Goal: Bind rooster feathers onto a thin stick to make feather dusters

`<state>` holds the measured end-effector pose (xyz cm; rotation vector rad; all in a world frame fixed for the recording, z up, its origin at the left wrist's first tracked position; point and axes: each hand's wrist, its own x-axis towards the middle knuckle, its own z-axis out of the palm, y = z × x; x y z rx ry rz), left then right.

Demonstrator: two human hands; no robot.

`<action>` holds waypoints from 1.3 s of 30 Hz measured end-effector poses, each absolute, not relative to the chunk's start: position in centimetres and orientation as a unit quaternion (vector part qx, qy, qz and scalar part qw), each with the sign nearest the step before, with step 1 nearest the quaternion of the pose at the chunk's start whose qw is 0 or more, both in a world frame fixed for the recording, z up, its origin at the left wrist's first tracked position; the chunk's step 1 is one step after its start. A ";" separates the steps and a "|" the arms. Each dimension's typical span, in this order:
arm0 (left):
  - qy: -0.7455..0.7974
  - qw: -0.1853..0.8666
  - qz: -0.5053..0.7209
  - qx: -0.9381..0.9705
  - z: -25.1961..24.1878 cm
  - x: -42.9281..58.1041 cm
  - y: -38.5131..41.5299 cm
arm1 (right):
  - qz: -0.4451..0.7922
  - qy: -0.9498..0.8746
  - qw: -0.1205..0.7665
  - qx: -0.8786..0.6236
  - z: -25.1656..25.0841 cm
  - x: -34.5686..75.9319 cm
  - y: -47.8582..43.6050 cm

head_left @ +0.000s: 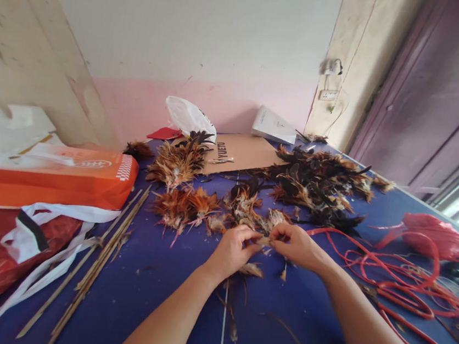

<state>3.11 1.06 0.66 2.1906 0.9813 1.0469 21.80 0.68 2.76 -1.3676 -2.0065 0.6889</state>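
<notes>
Near the middle of the blue table [181, 304], my left hand [235, 250] and my right hand [293, 244] almost meet. Between their fingertips is a small light-brown feather piece [263, 241], pinched from both sides. Just beyond my fingers lie pale and brown feathers [276, 219]. Two orange-brown feather bunches [184, 205] with pink ties sit to the left of my hands. A taller bunch of brown and black feathers [179, 161] stands behind them. Below my hands, a few loose feathers [250, 270] are scattered on the table.
A pile of dark feathers [319, 182] lies at the back right, by a cardboard sheet [242, 154]. Red-handled scissors [411, 325], pink plastic twine [433, 236] and tangled strands are at right. Thin sticks [97, 273] and an orange bag [58, 180] occupy the left.
</notes>
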 end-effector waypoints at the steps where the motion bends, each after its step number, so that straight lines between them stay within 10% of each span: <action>1: 0.362 0.272 0.384 0.805 0.7 3.1 1.0 | 0.263 -0.758 0.304 -0.514 2.8 21.7 0.6; 13: 0.464 0.577 0.442 0.506 0.3 3.0 2.1 | 0.361 -0.611 0.430 -0.558 1.9 22.4 1.7; 18: 0.421 0.662 0.515 0.345 0.4 2.7 2.4 | 0.467 -0.645 0.324 -0.511 2.3 21.5 0.6; 39: 0.428 0.611 0.406 0.528 0.6 3.7 1.1 | 0.441 -0.576 0.470 -0.503 1.1 18.5 0.2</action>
